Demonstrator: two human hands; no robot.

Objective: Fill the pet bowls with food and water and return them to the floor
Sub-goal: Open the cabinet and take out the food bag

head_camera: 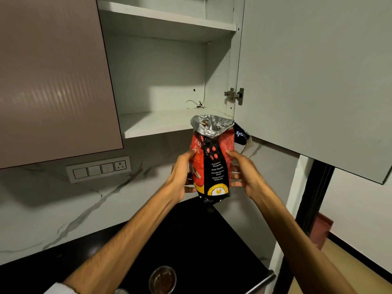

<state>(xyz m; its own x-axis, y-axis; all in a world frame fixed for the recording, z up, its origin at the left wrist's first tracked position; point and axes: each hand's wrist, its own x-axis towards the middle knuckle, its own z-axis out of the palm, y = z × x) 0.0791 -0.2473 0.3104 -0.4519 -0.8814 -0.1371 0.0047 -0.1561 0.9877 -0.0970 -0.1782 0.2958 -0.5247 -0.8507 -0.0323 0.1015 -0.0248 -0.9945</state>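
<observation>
Here both the left hand (182,175) and right hand (244,172) grip an opened food bag (212,162); the bowl (163,280) below holds kibble.

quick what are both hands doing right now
Left hand: gripping the left side of the pet food bag.
Right hand: gripping the bag's right side.

A black countertop (197,236) is running along the marbled wall, and a small metal bowl (162,280) is sitting on it near the lower edge of view — brown pellets are showing inside it. Above, the open cabinet's lower shelf (157,124) is carrying only a loose bit of wire (194,104) at its back corner — the upper shelf (167,16) is showing its front edge only.
</observation>
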